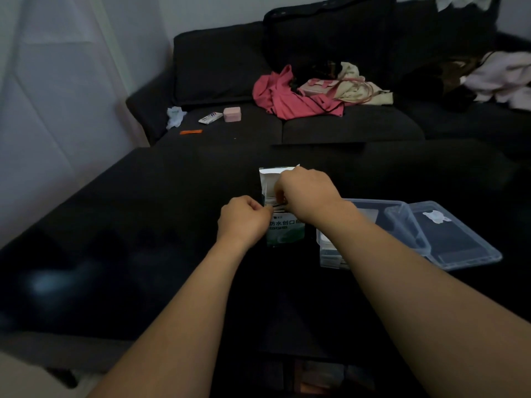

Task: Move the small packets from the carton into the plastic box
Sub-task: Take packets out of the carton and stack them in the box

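A white and green carton [284, 229] with printed characters lies on the black table [143, 239], its far flap [275, 173] open. My left hand [242, 219] grips the carton's left side, fingers curled. My right hand [307, 193] reaches into the carton's open end, its fingertips curled around small packets [273, 201] there; the exact grip is partly hidden. To the right, a clear plastic box [370, 208] stands partly behind my right forearm, with some white packets [327, 245] inside it.
The box's clear lid [457, 237] lies just right of it. Behind the table is a dark sofa [344, 124] with pink clothing [287, 96], a pink case [232, 114], a white tube [209, 118], an orange item [191, 132] and other cloths.
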### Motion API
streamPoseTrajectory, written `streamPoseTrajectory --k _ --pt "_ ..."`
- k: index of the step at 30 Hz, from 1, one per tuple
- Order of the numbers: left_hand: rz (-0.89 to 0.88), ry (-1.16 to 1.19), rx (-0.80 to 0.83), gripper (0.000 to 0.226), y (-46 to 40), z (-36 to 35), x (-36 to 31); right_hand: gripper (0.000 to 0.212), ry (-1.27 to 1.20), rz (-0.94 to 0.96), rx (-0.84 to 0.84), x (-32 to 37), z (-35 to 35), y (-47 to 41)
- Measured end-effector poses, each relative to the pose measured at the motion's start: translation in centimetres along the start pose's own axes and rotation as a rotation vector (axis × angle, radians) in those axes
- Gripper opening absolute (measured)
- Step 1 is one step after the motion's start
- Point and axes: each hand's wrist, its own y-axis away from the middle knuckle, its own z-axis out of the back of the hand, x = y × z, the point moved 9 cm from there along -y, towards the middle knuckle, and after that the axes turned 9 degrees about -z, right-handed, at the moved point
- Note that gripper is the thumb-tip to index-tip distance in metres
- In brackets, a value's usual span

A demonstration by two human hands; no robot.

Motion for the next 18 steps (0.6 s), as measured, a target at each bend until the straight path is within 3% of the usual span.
streamPoseTrajectory --k 10,18 --pt "-0.008 -0.016 -0.029 0.015 0.2 0.0 -0.3 0.013 -0.211 -0.081 -0.063 -2.0 0.8 -0.4" --pt "-0.011 -0.035 -0.044 0.009 0.4 0.3 -0.5 0.014 -0.225 -0.046 -0.089 -2.6 1.0 -0.1"
